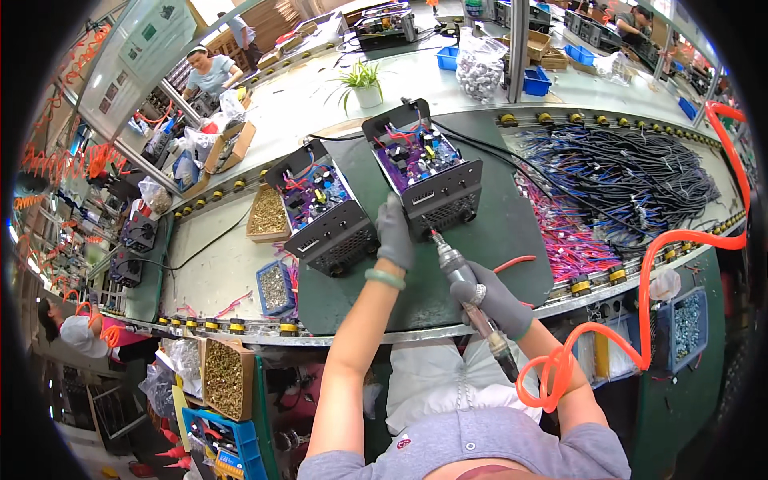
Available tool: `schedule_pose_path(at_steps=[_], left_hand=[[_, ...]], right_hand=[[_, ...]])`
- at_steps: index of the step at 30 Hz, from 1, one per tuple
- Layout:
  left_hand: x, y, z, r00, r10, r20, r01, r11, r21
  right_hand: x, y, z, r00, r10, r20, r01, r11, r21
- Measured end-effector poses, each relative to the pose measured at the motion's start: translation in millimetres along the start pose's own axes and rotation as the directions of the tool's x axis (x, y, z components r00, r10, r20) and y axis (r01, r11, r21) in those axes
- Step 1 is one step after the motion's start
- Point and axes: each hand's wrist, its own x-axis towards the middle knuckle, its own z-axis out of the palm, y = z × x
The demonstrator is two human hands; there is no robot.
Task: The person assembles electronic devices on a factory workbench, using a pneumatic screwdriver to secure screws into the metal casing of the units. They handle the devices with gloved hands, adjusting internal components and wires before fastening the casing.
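Observation:
Two black metal cases with exposed circuit boards stand side by side: the left case [336, 240] and the right case [444, 196]. Between them, my left hand [394, 234], in a grey glove, rests against the near left corner of the right case, fingers stretched along it. My right hand [494, 302], also gloved, is closed around an air screwdriver [450, 260]. The tool's tip points up at the lower front of the right case; whether it touches is unclear. An orange coiled air hose [646, 296] hangs by the tool's rear end.
Both cases sit on a green mat [512, 232]. Bundled cables [624, 176] cover the right side. Left of the mat are a box of brass-coloured parts [268, 214] and a blue screw bin [275, 288]. A potted plant [368, 92] stands behind; a co-worker [210, 72] is far left.

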Motion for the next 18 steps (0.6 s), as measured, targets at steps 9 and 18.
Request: schedule_pose_path(at_steps=[9,18], left_hand=[[16,10,-12,0.990,-0.066,0.125,0.065,0.998,0.013],[18,5,-5,0.986,-0.077,0.151,0.100,0.984,-0.148]], right_hand=[[13,-9,10,0.999,-0.003,0.037,0.003,1.000,-0.002],[11,-13,15,0.999,0.011,0.032,-0.013,0.999,0.038]])
